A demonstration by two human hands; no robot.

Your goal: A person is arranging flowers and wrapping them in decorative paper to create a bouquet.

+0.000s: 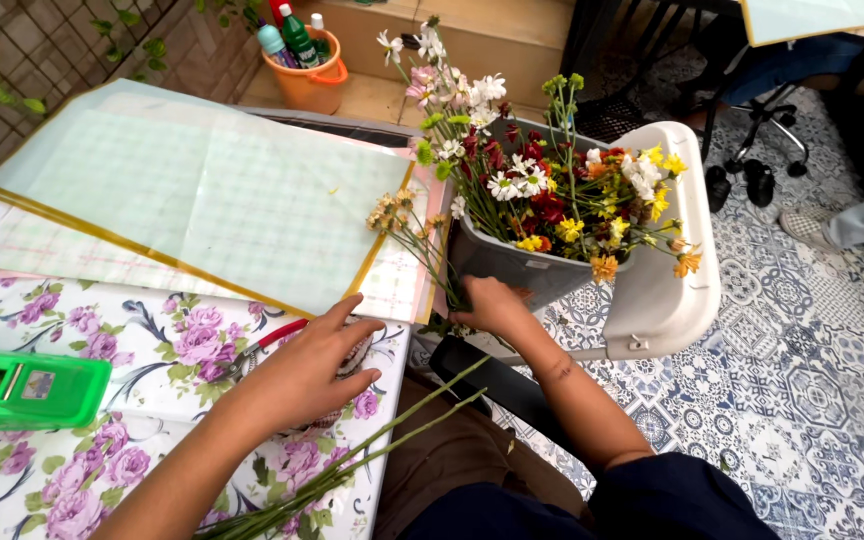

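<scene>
Flower stems (430,262) are being gripped low at the grey bin (512,262), two o'clock from the table edge, by the closed right hand (487,305), seemingly for selecting. Red-handled scissors (270,340) are being covered by the flat, open left hand (310,372), nothing clasped. Cut stems (372,450) are lying at six o'clock.

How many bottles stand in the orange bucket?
3, maybe more hidden: a blue bottle at the left, a green bottle in the middle, a white-capped bottle behind, all in the orange bucket.

Purple-floral tablecloth (152,340); green tape dispenser (27,388); orange bucket (314,82); blue-patterned floor tiles (792,380).
</scene>
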